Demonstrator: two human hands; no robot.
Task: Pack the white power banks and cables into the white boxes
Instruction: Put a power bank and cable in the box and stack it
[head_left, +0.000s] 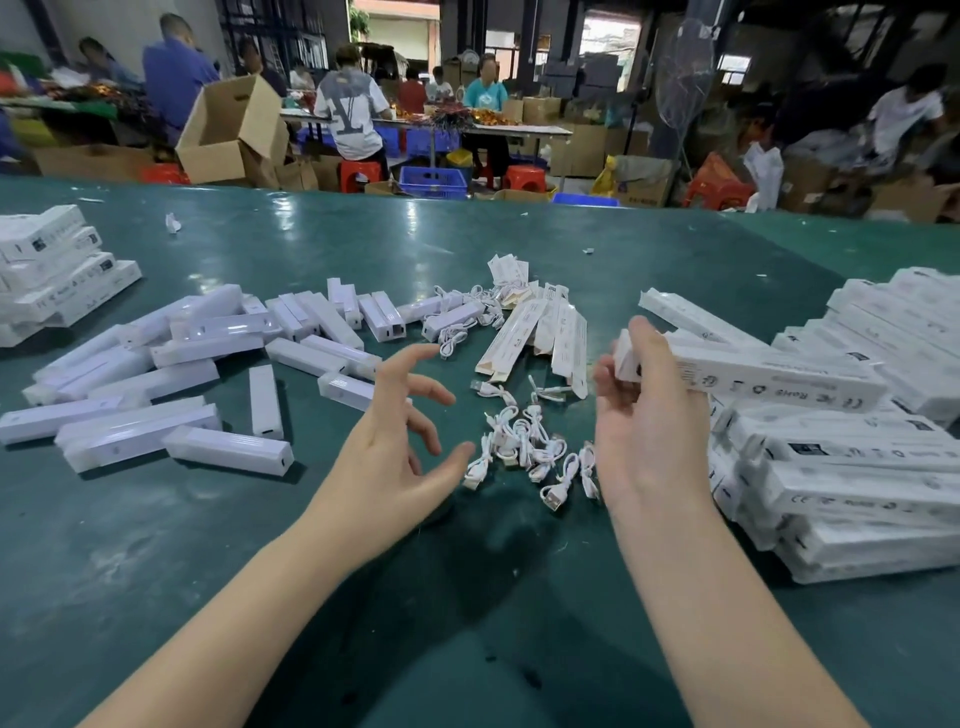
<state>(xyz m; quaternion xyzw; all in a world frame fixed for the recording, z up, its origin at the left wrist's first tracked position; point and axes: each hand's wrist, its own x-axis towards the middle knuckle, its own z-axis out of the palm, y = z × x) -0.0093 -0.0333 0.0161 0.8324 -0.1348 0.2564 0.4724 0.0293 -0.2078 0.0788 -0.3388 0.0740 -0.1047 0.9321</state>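
Note:
My right hand (636, 415) grips one end of a long white box (769, 374), which points right over the stacked boxes. My left hand (400, 436) hovers open above the green table, fingers spread, holding nothing. Between my hands lies a heap of coiled white cables (530, 447). Several white power banks (156, 384) are scattered across the table to the left. Flat unfolded white boxes (540, 327) lie beyond the cables.
A large pile of white boxes (852, 467) fills the right side. Another stack of boxes (52, 270) sits at the far left. More cables (462, 317) lie mid-table. Beyond the green table (467, 623), people work among cardboard cartons and red stools.

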